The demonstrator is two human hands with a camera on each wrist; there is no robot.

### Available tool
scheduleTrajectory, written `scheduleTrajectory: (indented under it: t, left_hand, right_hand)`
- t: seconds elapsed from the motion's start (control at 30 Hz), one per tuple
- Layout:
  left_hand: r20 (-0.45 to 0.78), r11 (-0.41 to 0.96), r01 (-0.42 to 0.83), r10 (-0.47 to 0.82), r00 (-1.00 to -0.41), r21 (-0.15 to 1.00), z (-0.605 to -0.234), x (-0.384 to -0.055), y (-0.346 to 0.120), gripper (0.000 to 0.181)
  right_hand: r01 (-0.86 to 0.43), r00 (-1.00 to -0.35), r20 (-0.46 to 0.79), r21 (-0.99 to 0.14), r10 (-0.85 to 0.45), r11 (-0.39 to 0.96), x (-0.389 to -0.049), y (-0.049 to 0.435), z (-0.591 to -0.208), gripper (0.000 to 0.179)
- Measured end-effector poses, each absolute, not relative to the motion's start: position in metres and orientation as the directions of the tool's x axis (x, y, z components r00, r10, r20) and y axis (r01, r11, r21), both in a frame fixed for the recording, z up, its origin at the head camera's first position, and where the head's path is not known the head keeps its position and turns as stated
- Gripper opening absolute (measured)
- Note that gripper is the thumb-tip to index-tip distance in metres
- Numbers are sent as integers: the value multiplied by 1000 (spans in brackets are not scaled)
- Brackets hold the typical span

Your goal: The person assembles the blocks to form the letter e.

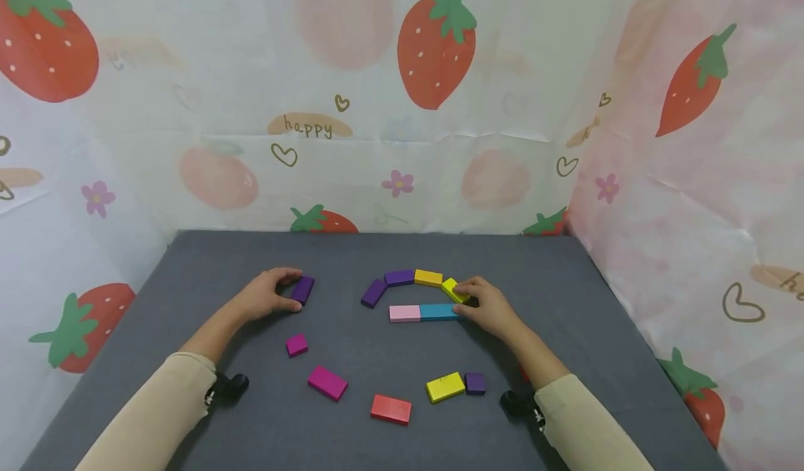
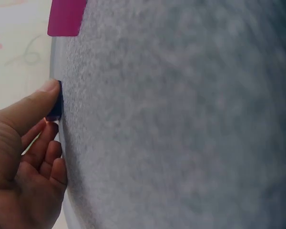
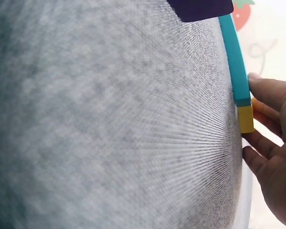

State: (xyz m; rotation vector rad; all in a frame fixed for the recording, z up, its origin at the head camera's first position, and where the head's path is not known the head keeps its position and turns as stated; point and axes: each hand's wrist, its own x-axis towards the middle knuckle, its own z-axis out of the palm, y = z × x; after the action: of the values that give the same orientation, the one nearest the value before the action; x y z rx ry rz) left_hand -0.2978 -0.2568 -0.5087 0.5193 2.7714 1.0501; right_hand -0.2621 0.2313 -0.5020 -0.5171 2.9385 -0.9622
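Note:
My left hand (image 1: 266, 294) pinches a purple block (image 1: 303, 289) between thumb and fingers at the left of the table. In the left wrist view the thumb lies along this block's face. My right hand (image 1: 490, 308) has its fingertips on a yellow block (image 1: 453, 289), the right end of a curved row. Its thumb is right at the end of a blue block (image 1: 436, 311), which lies in line with a pink block (image 1: 404, 313) under the curve. The row also holds a golden-yellow block (image 1: 428, 278) and two purple blocks (image 1: 398, 278).
Nearer the front lie a small magenta block (image 1: 296, 345), a longer magenta block (image 1: 327, 383), a red block (image 1: 391, 409), a yellow block (image 1: 445, 387) and a small purple block (image 1: 474, 384). Strawberry-printed cloth (image 1: 352, 178) walls the grey table (image 1: 251, 415) at back and sides.

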Motion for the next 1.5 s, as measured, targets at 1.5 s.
scheduleTrajectory:
  t: [1.5]
  left_hand:
    - [19,715,214,270,-963,665,-500,-291,-254,70]
  right_hand:
    - [-318,-943,111,-572,-313,756,-264,232,-505,43]
